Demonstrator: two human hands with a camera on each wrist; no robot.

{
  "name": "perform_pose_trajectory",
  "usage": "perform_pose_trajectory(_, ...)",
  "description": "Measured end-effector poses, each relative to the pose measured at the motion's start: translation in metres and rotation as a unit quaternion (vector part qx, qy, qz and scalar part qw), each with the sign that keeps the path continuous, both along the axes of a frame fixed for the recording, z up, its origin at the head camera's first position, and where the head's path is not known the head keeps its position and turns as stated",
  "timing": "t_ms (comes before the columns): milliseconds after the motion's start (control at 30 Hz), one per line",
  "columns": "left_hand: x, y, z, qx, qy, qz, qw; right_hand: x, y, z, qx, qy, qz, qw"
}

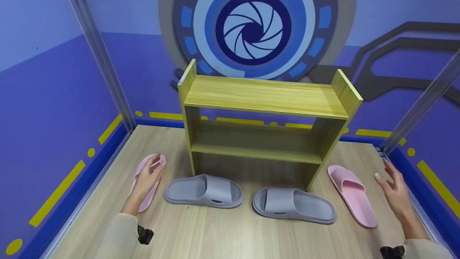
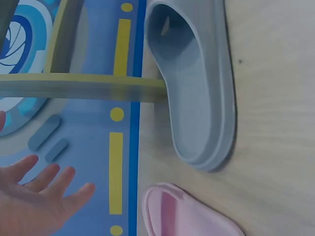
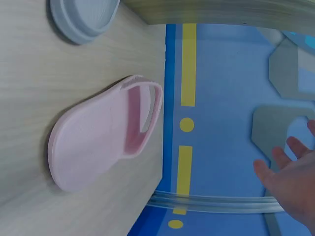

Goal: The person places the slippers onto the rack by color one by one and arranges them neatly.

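Note:
My left hand hovers over a pink slipper at the left of the table, fingers spread and holding nothing. In the left wrist view the fingers stand apart from that slipper. Beside it a grey slipper lies sideways in front of the shelf, and a second grey slipper lies to its right. Farther right lies the other pink slipper, strap toward the back. My right hand is raised to the right of it, fingers relaxed and nothing in them.
A wooden two-tier shelf stands at the back middle, right behind the grey slippers. Blue walls with yellow marks enclose the table on the left, back and right. Metal posts rise at the back corners.

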State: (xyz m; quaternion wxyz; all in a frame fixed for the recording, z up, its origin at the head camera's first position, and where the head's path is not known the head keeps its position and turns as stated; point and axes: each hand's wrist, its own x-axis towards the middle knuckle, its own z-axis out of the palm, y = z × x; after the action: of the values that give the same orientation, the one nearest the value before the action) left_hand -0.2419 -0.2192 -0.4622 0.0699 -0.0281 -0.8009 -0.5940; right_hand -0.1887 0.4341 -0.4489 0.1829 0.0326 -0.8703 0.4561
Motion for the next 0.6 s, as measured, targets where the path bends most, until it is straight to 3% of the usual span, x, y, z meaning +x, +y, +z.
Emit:
perform_pose_trajectory(100,-0.001,0.005,0.006,0.049,-0.025,-0.008,0.9984,0.000,-0.004,0.000,-0.017,0.000,0.015,1.000)
perform_pose_trajectory(233,-0.005,0.012,0.010,0.065,-0.031,-0.008,0.9974,-0.002,-0.010,-0.002,-0.033,-0.010,0.045,0.998)
perform_pose_trajectory(267,-0.007,0.013,0.010,0.068,-0.028,-0.010,0.9972,-0.002,-0.012,-0.003,-0.033,-0.014,0.052,0.998)
perform_pose_trajectory(300,-0.015,0.009,-0.001,0.088,-0.006,-0.023,0.9958,-0.003,-0.014,-0.004,-0.037,-0.017,0.061,0.997)
perform_pose_trajectory(367,-0.018,0.013,0.001,0.104,0.001,-0.027,0.9943,-0.004,-0.018,-0.007,-0.045,-0.019,0.078,0.996)
perform_pose_trajectory(500,-0.018,0.023,0.015,0.125,0.007,-0.020,0.9919,-0.007,-0.027,-0.014,-0.061,-0.019,0.110,0.992)
perform_pose_trajectory(533,-0.012,0.031,0.028,0.110,-0.007,-0.005,0.9938,-0.008,-0.028,-0.016,-0.061,-0.023,0.116,0.991)
perform_pose_trajectory(600,-0.014,0.035,0.031,0.104,0.005,-0.001,0.9945,-0.009,-0.032,-0.019,-0.057,-0.040,0.123,0.990)
